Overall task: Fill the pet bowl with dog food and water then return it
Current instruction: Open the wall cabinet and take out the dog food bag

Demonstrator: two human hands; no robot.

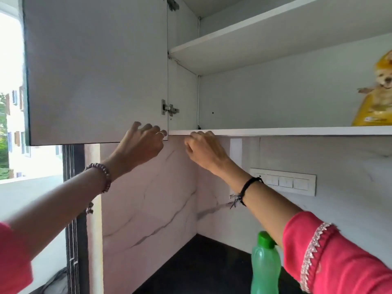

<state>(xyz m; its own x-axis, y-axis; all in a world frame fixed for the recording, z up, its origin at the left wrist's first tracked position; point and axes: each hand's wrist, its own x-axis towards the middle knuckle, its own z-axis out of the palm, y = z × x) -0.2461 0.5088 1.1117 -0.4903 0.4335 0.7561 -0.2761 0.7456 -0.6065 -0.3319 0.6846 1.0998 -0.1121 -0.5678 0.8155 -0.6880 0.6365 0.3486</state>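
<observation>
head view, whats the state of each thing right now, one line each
cabinet door: swung open, left hand curled on its bottom edge
lower shelf: right hand at its front edge, holding nothing visible
dog food bag: upright on the lower shelf, far right, untouched
upper shelf: nothing visible on it
green bottle: upright on the dark counter, cap on
switch panel: on the wall, switch positions unreadable
</observation>
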